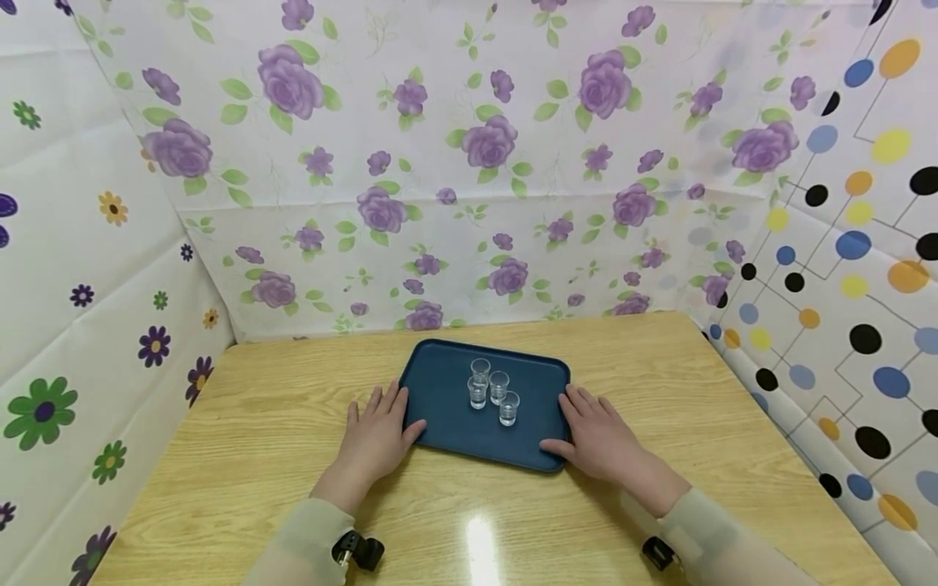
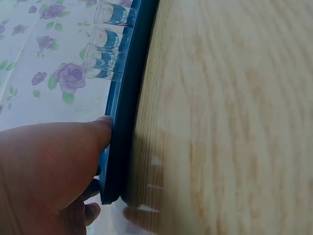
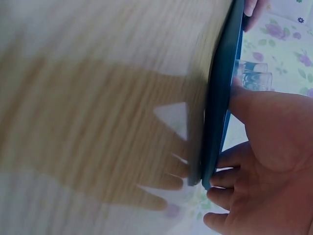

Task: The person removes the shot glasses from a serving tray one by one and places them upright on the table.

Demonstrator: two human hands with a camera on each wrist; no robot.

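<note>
A dark blue rectangular tray (image 1: 454, 435) lies slightly askew on the wooden table. Several small clear shot glasses (image 1: 507, 409) stand upright in a cluster on it, just right of its middle. My left hand (image 1: 375, 443) holds the tray's near left corner, thumb over the front rim and fingers along the left side. At the near right corner my right hand (image 1: 599, 431) holds it likewise, its thumb on the rim. In the right wrist view, the fingers (image 3: 227, 177) meet the tray's edge. The left wrist view shows the left thumb (image 2: 100, 132) on the rim, other fingers partly hidden.
The wooden table (image 1: 278, 407) has a glossy top that reflects the hands and a bright light. Behind it hangs a white cloth (image 1: 440, 244) with purple roses. Patterned sheets with flowers and coloured dots close off the left and right sides.
</note>
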